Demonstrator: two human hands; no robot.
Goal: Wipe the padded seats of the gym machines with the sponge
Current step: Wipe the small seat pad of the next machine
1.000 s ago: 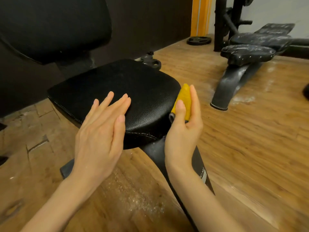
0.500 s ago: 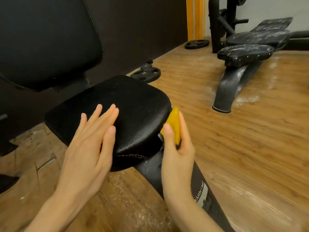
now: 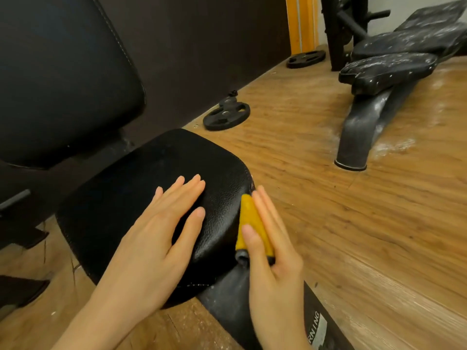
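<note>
Left hand [image 3: 154, 238] flat on the top of the black padded seat [image 3: 141, 188], fingers straight and close together, pointing toward 1 o'clock, holding nothing. Right hand [image 3: 271, 251] at the right edge of the same seat, pinching the yellow sponge [image 3: 250, 218] between the thumb on the near face and the long straight fingers on the far side. Sponge pressed against the side edge of the seat, at 3 o'clock from the left hand, standing almost upright with its narrow end up; a grey layer visible at its lower end. Below the seat, the dark metal frame beam [image 3: 227, 299] running toward 5 o'clock, with a white warning label [image 3: 316, 329] only partly readable. At 10 o'clock from the seat, the big black backrest pad [image 3: 60, 72] with light stitching along the edge. On the wooden floor [image 3: 353, 236], a black weight plate [image 3: 226, 114] at 12 o'clock from the seat, close to the dark wall, and a second weight plate [image 3: 305, 58] farther at 1 o'clock, beside a yellow post [image 3: 302, 24]. At 2 o'clock, well apart, another bench [image 3: 386, 69] with black pads covered by white dusty marks, standing on a curved black leg [image 3: 364, 130]; white powder on the floor near this leg.
</note>
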